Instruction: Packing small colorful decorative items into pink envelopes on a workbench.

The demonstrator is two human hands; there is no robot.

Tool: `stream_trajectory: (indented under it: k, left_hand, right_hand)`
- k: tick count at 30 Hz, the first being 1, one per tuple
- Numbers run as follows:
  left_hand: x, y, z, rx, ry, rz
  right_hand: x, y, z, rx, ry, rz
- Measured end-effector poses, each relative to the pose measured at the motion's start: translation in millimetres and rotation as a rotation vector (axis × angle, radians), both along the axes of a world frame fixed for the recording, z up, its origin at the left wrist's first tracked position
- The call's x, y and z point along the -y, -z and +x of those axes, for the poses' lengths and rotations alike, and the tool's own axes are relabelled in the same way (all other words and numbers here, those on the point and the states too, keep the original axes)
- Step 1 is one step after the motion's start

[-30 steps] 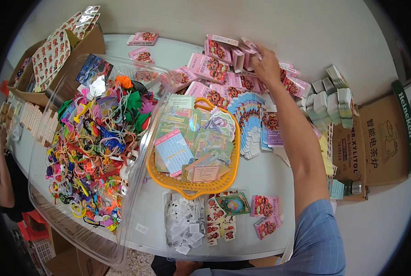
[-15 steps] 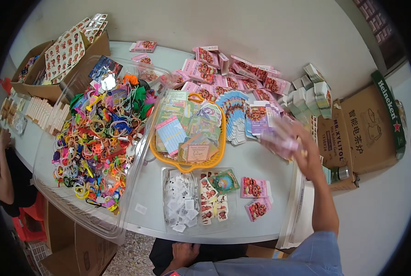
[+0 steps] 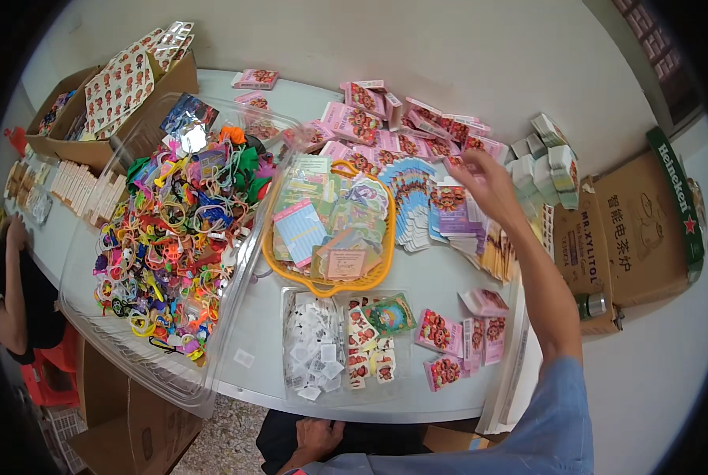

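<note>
My right hand [image 3: 487, 188] reaches over the back right of the table, fingers stretched and apart at the edge of a heap of pink boxes [image 3: 352, 123]. The fingertips are close to a pink box there; whether they touch it is unclear. Below them lie fanned purple-and-blue cards [image 3: 450, 199] and a fan of blue-and-white cards [image 3: 408, 196]. Several more pink boxes [image 3: 441, 332] are spread at the front right, one of them tilted. My left hand [image 3: 318, 437] rests on my dark-clothed lap below the table edge, fingers curled in, with nothing visible in it.
A yellow basket [image 3: 390, 237] holds printed cards. In front stands a clear tray [image 3: 286, 348] with small white packets and stickers. A large clear bin [image 3: 211, 380] of colourful trinkets fills the left. Cardboard boxes [image 3: 647, 237] stand right; another person's arm [image 3: 12, 293] shows far left.
My right hand has let go of the pink boxes it carried, now lying at the front right beside the earlier pair. It has moved up and left to the heap.
</note>
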State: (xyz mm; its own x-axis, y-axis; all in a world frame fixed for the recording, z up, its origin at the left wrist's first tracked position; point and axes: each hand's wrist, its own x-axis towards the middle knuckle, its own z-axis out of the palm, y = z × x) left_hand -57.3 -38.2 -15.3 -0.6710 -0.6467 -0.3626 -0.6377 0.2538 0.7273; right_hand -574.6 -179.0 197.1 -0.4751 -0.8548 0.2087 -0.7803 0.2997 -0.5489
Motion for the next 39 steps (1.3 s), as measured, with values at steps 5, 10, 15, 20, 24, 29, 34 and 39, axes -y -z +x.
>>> stream_trajectory:
  k: [5,10,15,20,24,29,34,39]
  left_hand:
    - [0,6,-3,0.026,0.026,-0.047]
    - [-7,28,2,-0.193,0.1,-0.315]
    - [5,2,-2,-0.318,0.01,-0.206]
    - [26,-58,34,-0.158,0.151,0.365]
    - [39,-137,56,-0.348,-0.102,0.521]
    - [38,-205,10,-0.591,-0.142,-0.116]
    - [21,-168,7,-0.528,-0.036,-0.012]
    - [7,-134,28,-0.795,-0.423,0.596]
  right_hand:
    - [139,49,-29,-0.234,0.029,0.051]
    - [171,66,-52,-0.342,0.191,-0.032]
    - [89,0,-62,-0.306,0.16,-0.328]
    - [-55,-78,36,0.165,-0.073,-0.192]
    - [-167,-97,127,0.107,-0.379,0.171]
    - [-192,-30,243,0.236,-0.803,0.278]
    - [-179,-7,273,0.384,-0.731,0.282]
    - [-145,5,235,-0.212,-0.619,-0.026]
